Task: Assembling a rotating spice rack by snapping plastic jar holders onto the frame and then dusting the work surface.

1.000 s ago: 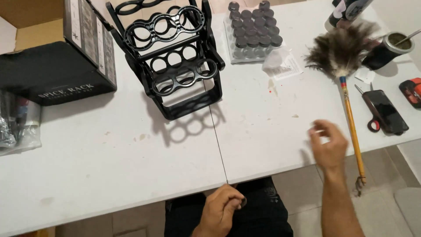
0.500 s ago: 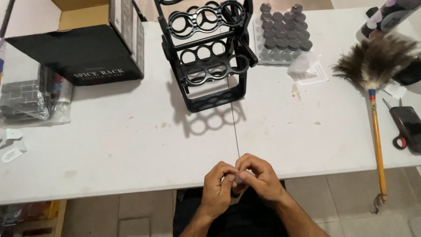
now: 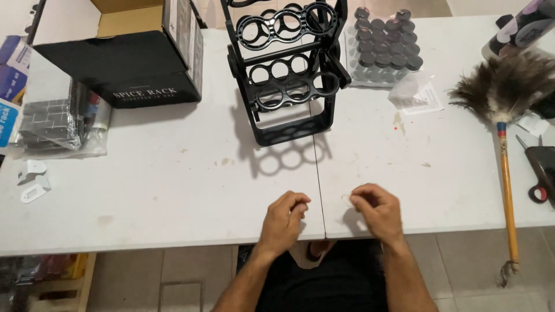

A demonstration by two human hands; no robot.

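My left hand (image 3: pixel 283 216) rests on the white table (image 3: pixel 173 190) near its front edge, just left of the table's middle seam, with fingers curled in and thumb against the fingertips; nothing shows in it. My right hand (image 3: pixel 376 208) lies just right of the seam and pinches a small clear piece (image 3: pixel 347 200) at its fingertips. A black spice rack (image 3: pixel 289 75) with ring-shaped holders stands upright at the table's far middle, well beyond both hands.
A tray of dark-lidded jars (image 3: pixel 384 46) sits right of the rack, a clear bag with a paper (image 3: pixel 413 95) beside it. A feather duster (image 3: pixel 507 92) and red-handled scissors (image 3: pixel 540 173) lie at right. A black box (image 3: pixel 121 75), a clear packet (image 3: pixel 58 121) and white brackets (image 3: pixel 32 179) are at left.
Half a second ago both hands were joined at the table's front edge; now they are apart, one on each side of the seam. Earlier the right hand was out to the right.
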